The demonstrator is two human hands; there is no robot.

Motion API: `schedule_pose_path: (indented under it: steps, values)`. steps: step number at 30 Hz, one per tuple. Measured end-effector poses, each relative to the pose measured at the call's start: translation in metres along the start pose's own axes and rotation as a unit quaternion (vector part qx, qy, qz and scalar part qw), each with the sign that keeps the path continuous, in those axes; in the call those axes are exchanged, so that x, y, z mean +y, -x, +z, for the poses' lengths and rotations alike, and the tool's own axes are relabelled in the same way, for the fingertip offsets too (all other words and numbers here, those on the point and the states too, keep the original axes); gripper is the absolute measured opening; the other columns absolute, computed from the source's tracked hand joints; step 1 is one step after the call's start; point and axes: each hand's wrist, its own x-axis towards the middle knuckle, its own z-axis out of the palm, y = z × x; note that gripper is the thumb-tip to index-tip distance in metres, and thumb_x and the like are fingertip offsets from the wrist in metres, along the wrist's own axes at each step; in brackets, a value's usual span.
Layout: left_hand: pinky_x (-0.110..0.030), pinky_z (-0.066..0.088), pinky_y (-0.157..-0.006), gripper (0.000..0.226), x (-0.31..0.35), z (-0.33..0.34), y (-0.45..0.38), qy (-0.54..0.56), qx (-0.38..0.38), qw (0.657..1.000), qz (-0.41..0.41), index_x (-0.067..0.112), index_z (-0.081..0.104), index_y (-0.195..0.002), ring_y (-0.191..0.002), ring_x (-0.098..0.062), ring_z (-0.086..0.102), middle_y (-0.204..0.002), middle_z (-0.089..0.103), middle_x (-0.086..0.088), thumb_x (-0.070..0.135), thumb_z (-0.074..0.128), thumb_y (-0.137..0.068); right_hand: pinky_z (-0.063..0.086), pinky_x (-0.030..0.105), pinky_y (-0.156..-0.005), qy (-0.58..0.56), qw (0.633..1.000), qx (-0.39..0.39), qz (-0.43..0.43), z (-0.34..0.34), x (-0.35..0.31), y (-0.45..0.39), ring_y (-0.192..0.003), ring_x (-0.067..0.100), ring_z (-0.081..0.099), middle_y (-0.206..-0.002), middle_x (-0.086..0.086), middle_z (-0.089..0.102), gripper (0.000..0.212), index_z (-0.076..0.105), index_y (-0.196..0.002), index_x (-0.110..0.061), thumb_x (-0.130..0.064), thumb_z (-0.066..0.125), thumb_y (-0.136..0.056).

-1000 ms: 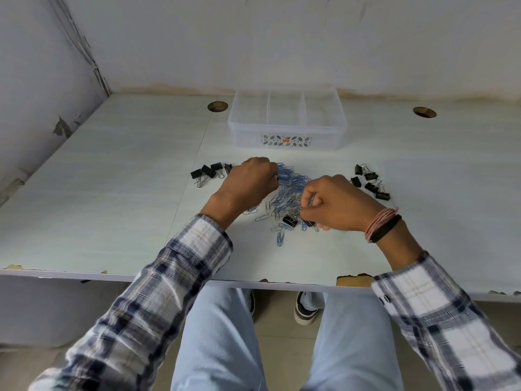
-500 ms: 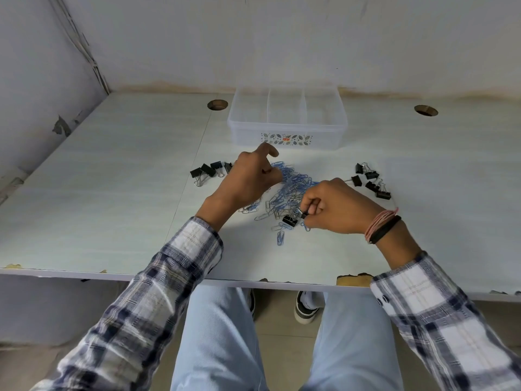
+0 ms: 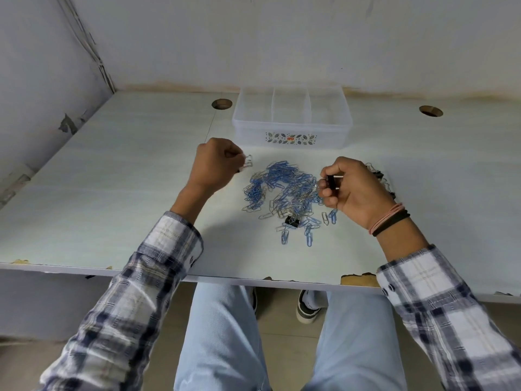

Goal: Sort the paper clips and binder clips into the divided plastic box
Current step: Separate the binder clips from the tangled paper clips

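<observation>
A person sits at a pale desk (image 3: 112, 193), seen from above, both arms in checked sleeves reaching forward. At the desk's far edge, against the wall, stands the divided plastic box (image 3: 291, 119), clear, and its three compartments look empty. In the middle of the desk lies a tangled pile of paper clips (image 3: 282, 190), blue and silver, with one black binder clip (image 3: 291, 221) caught at its near side. The right hand (image 3: 355, 190) hangs at the pile's right edge, fingers pinched on a second black binder clip (image 3: 331, 180), probably lifted out to separate it. More binder clips (image 3: 380, 176) lie partly hidden behind that hand. The left hand (image 3: 215, 165) is curled closed left of the pile, wire handles poking from its fingers, apparently another binder clip.
</observation>
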Motion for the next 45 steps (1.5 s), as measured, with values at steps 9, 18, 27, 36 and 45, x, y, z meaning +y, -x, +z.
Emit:
schedule_pose_path:
  steps: [9,18,27,36,45]
  values:
    - [-0.045,0.056,-0.084,0.026,-0.038,-0.017,-0.002,-0.155,0.042,0.986,-0.054,0.011,0.072,-0.113,-0.102,-0.034,0.065,-0.111,0.071,-0.013,0.017,0.068,-0.088,0.032,0.021,-0.050,0.533,0.822,-0.144,-0.137,0.011,0.007,0.010,-0.044,0.009,0.035,-0.050,-0.006,0.044,0.019,0.073,-0.095,-0.016,-0.006,0.075,-0.080]
    - [-0.040,0.058,-0.076,0.026,-0.005,0.010,0.015,-0.132,0.066,0.988,0.050,0.010,0.073,-0.113,-0.090,-0.026,0.069,-0.112,0.069,-0.009,0.023,0.069,-0.090,0.034,0.023,-0.055,0.663,0.703,-0.197,-0.166,0.029,0.010,0.004,-0.048,0.005,0.037,-0.056,-0.007,0.041,0.024,0.076,-0.101,-0.023,-0.008,0.071,-0.082]
    - [-0.023,0.052,-0.071,0.020,-0.001,0.017,0.016,-0.088,0.040,0.992,0.087,0.010,0.076,-0.104,-0.079,-0.013,0.065,-0.101,0.075,-0.005,0.024,0.072,-0.090,0.037,0.022,-0.058,0.702,0.664,-0.197,-0.166,0.021,-0.001,0.009,-0.054,0.004,0.040,-0.063,-0.012,0.042,0.038,0.071,-0.114,-0.024,-0.006,0.070,-0.080]
    - [-0.033,0.059,-0.077,0.018,-0.002,0.022,0.019,-0.083,0.005,0.992,0.093,0.012,0.077,-0.102,-0.081,-0.012,0.066,-0.099,0.076,-0.002,0.024,0.072,-0.089,0.037,0.022,-0.055,0.700,0.654,-0.205,-0.201,0.023,-0.002,0.006,-0.052,0.003,0.041,-0.058,-0.013,0.045,0.020,0.076,-0.100,-0.022,-0.012,0.068,-0.085]
    - [-0.022,0.054,-0.077,0.015,0.004,0.023,0.020,-0.077,-0.012,0.992,0.100,0.012,0.077,-0.100,-0.081,-0.008,0.064,-0.098,0.076,-0.001,0.021,0.071,-0.090,0.040,0.027,-0.060,0.700,0.651,-0.216,-0.199,0.023,0.006,0.001,-0.052,0.007,0.039,-0.059,-0.007,0.042,0.036,0.072,-0.113,-0.032,-0.013,0.067,-0.083]
